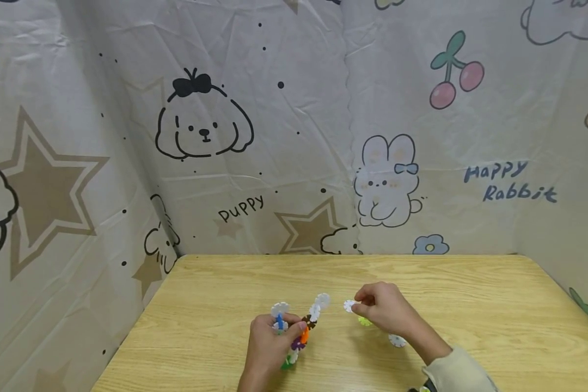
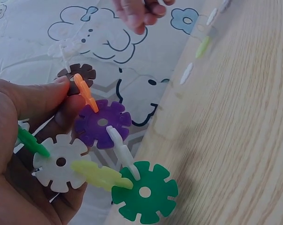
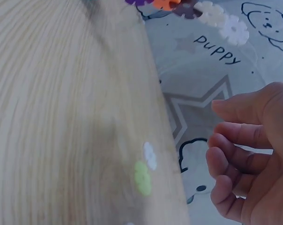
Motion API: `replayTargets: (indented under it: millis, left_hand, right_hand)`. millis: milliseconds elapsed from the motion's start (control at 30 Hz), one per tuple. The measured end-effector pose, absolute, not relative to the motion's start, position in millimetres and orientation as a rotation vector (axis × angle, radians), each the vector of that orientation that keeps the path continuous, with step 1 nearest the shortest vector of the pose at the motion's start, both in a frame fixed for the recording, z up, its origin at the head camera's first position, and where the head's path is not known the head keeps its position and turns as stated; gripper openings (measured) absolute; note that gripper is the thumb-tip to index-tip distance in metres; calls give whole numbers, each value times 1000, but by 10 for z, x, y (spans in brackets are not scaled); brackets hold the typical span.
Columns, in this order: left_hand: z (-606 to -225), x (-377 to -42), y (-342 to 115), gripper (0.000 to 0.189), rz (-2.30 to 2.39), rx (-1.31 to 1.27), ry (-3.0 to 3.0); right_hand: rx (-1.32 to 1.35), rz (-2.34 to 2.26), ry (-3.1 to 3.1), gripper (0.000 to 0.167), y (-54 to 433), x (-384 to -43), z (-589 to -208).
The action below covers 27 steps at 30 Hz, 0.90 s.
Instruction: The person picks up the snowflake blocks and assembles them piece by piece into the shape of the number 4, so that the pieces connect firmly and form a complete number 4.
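A chain of interlocking snowflake discs (image 2: 104,133) is held in my left hand (image 1: 274,340). In the left wrist view, thumb and a finger pinch it by the brown disc (image 2: 87,71). Orange, purple, white, green and pale yellow discs follow along the curve. Two white discs (image 1: 322,300) form its far right end, and a blue disc (image 1: 279,321) shows on the left side. My right hand (image 1: 389,307) hovers over the table with loosely bent fingers and nothing between them. Close below its fingertips lies a loose white disc (image 1: 349,306), beside a lime disc (image 1: 365,322).
Another white disc (image 1: 397,341) lies on the wooden table (image 1: 201,305), under the right forearm. A printed cloth (image 1: 299,136) hangs behind the table's far edge and along both sides. Something dark (image 1: 423,387) shows at the bottom edge by the right sleeve.
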<state>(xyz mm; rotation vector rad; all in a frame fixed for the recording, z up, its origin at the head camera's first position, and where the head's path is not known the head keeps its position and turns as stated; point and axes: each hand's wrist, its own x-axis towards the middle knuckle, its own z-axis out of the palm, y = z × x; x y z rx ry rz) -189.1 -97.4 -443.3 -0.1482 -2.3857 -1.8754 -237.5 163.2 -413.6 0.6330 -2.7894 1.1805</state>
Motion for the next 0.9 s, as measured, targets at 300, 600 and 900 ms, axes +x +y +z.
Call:
replayTargets:
  millis: [300, 600, 900]
  left_hand:
    - [-4454, -1883, -991, 13, -1869, -76, -2377]
    - [-4460, -1876, -999, 13, -1841, -27, -2355]
    - [-4457, -1888, -1025, 13, -1817, 0, -2380]
  right_hand:
    - [499, 1126, -2869, 14, 1690, -2419, -4284]
    - [372, 1050, -2940, 20, 1702, -2444, -4397]
    - [307, 925, -3015, 14, 1688, -2477, -4539]
